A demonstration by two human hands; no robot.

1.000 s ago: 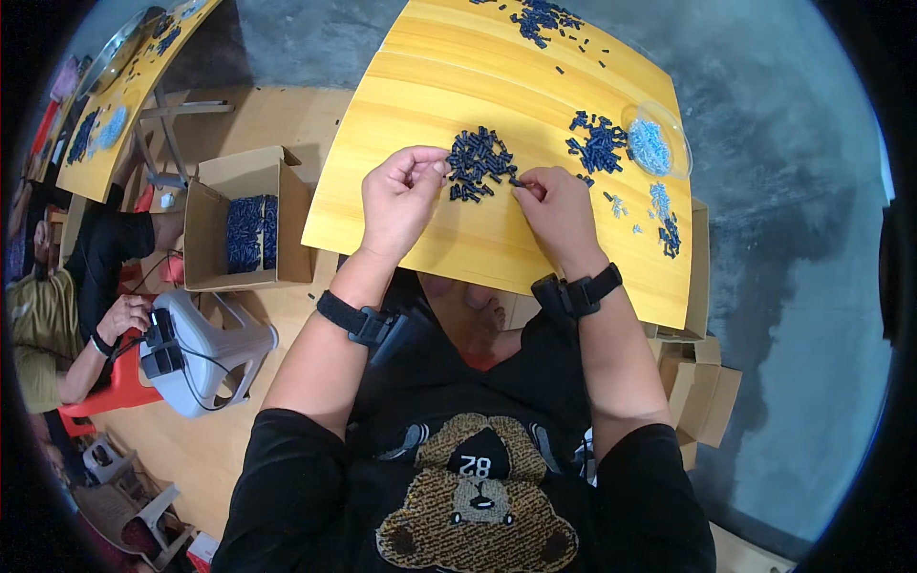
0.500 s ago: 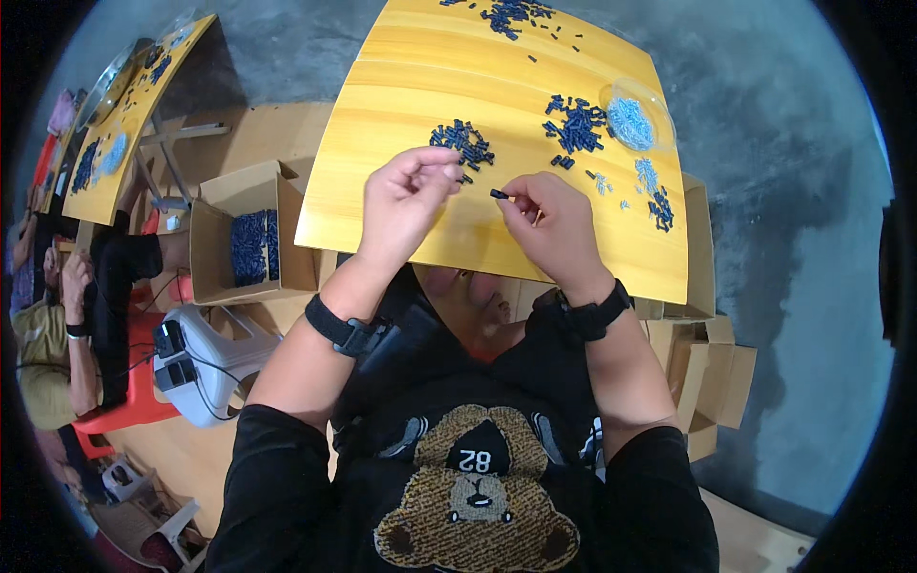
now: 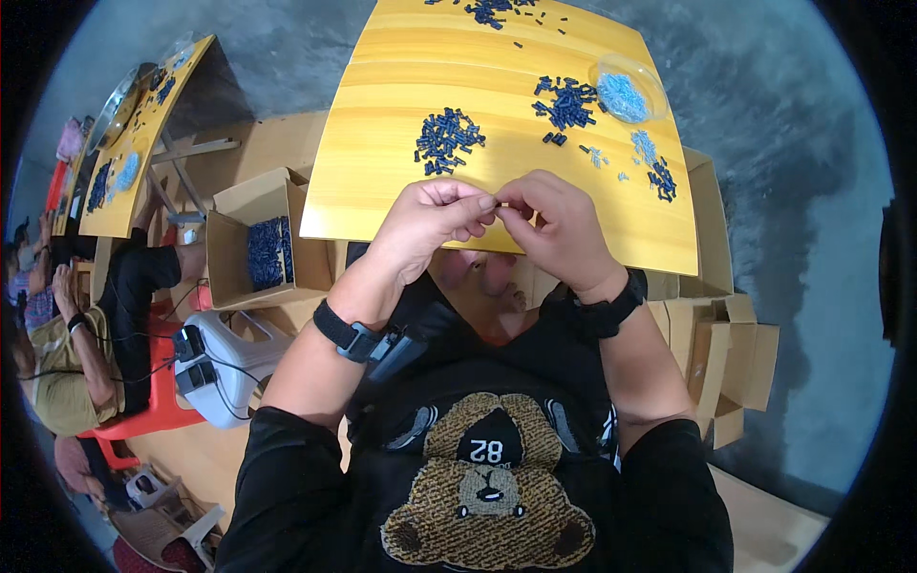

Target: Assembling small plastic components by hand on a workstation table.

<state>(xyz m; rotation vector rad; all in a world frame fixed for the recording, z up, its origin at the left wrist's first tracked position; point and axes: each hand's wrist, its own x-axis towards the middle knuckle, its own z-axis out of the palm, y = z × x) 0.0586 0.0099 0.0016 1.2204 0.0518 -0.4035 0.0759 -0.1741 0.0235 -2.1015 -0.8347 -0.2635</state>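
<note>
My left hand (image 3: 430,222) and my right hand (image 3: 556,227) meet fingertip to fingertip above the near edge of the yellow table (image 3: 363,177). My right thumb and forefinger pinch a small black piece (image 3: 497,204), mostly hidden by the fingers. The left thumb and forefinger are pressed together right against it; what they hold themselves does not show. Just beyond my left hand lies a pile of small black pieces (image 3: 446,141). A second pile of black pieces (image 3: 565,105) sits farther right, beside a clear round dish holding silvery pins (image 3: 623,97).
Loose pins (image 3: 643,145) and a few dark pieces (image 3: 661,180) lie near the table's right edge. More black pieces (image 3: 492,11) are at the far edge. Cardboard boxes stand left (image 3: 224,250) and right (image 3: 750,363). A grey-white stool (image 3: 224,368) and people are at left.
My hands have come together: the left moved right and nearer, bringing its fingertips to the black piece in my right hand. The whole view has shifted slightly.
</note>
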